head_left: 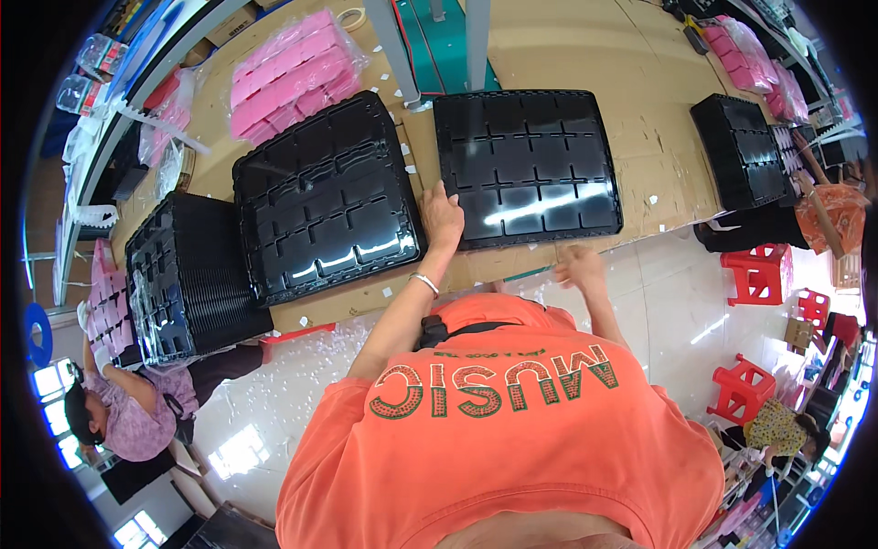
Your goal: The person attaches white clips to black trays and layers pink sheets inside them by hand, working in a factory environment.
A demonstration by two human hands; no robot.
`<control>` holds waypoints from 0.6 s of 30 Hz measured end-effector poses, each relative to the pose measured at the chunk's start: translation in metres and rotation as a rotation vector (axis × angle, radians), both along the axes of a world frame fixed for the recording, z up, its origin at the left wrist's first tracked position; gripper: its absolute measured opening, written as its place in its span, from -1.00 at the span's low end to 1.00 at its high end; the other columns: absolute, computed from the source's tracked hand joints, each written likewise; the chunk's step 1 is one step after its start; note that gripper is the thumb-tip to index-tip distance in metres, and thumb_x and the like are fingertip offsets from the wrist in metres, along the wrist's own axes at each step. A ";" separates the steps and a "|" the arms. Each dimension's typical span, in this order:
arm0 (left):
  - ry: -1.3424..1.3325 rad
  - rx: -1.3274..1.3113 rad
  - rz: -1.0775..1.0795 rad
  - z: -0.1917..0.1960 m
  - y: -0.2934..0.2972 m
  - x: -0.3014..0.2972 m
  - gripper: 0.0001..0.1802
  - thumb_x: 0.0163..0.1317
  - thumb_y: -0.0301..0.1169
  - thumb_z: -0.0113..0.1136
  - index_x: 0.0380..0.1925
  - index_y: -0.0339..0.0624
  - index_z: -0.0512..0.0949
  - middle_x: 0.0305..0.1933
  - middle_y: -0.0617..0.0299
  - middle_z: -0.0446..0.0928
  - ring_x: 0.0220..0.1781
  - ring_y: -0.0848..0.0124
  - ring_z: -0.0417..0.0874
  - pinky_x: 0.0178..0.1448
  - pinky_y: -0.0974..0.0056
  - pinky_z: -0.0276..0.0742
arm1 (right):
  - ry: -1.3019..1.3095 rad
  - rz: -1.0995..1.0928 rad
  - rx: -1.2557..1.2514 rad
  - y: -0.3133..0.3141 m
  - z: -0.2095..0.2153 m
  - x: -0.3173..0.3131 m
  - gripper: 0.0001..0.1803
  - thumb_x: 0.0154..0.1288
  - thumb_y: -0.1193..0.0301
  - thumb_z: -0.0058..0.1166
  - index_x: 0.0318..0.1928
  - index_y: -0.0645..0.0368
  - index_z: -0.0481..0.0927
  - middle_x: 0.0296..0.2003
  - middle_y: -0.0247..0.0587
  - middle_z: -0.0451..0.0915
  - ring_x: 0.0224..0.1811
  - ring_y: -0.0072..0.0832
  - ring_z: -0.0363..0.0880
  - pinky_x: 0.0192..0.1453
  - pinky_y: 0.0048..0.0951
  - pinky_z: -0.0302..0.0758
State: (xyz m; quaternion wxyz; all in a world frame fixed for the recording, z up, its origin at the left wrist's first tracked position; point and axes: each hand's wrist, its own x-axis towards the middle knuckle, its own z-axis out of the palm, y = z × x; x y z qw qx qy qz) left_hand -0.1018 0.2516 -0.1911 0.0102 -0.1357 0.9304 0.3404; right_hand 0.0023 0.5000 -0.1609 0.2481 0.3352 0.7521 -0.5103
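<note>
A shallow black plastic tray (530, 174) with a grid of raised ribs lies on the cardboard-covered table, straight ahead of me. Along its left edge rests my left hand (443, 217), fingers stretched away from me and the thumb over the rim. My right hand (582, 270) hovers just off the tray's near edge, slightly blurred. Its fingers are curled, and whether anything is between them is hidden. Left of my left hand sits a second black tray (329, 197) of the same pattern, slightly tilted, beside a tall stack of black trays (192, 274).
Pink parts in clear plastic wrap (293, 78) lie at the back left. A metal post (476, 46) rises behind the tray. Another black tray stack (741, 151) stands far right. Red stools (754, 274) stand on the tiled floor. Co-workers (137, 407) are at both sides.
</note>
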 end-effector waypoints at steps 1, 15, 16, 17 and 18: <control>0.007 -0.001 0.022 -0.002 -0.001 -0.002 -0.61 0.22 -0.39 0.13 0.05 -0.25 0.51 0.08 -0.10 0.46 0.16 0.00 0.45 0.23 0.08 0.36 | 0.090 0.049 0.267 0.019 -0.011 -0.002 -0.67 0.40 0.25 -0.10 -0.16 0.28 0.59 -0.35 0.04 0.64 -0.42 -0.29 0.68 -0.42 -0.27 0.56; 0.092 -0.002 0.076 -0.018 0.006 0.008 -0.59 0.11 -0.50 0.24 0.03 -0.16 0.56 -0.11 -0.02 0.57 -0.05 0.06 0.59 0.06 0.11 0.50 | 0.615 0.033 0.530 0.162 -0.072 -0.107 -0.65 0.23 0.31 0.10 0.05 -0.05 0.62 -0.19 -0.02 0.68 -0.07 -0.20 0.64 0.05 -0.28 0.50; 0.082 0.065 0.091 -0.019 0.004 0.013 -0.60 0.10 -0.51 0.24 0.00 -0.17 0.57 -0.16 0.00 0.57 -0.07 0.08 0.59 0.04 0.12 0.50 | 0.613 0.039 0.528 0.167 -0.076 -0.101 -0.65 0.23 0.31 0.10 0.05 -0.05 0.62 -0.19 -0.02 0.68 -0.07 -0.20 0.64 0.05 -0.28 0.50; 0.073 0.129 0.119 -0.019 0.000 0.019 -0.61 0.08 -0.52 0.25 -0.02 -0.18 0.57 -0.22 0.02 0.57 -0.09 0.09 0.60 0.01 0.12 0.51 | 0.521 0.099 0.567 0.162 -0.070 -0.097 -0.64 0.21 0.32 0.12 0.04 -0.04 0.63 -0.22 -0.05 0.68 -0.09 -0.22 0.65 0.03 -0.30 0.50; 0.073 0.128 0.137 -0.017 -0.001 0.025 -0.61 0.08 -0.52 0.25 -0.02 -0.18 0.57 -0.22 0.02 0.57 -0.09 0.09 0.60 0.01 0.12 0.51 | 0.431 0.159 0.610 0.154 -0.061 -0.092 -0.64 0.18 0.33 0.13 0.02 -0.03 0.64 -0.25 -0.07 0.69 -0.11 -0.24 0.65 0.01 -0.31 0.51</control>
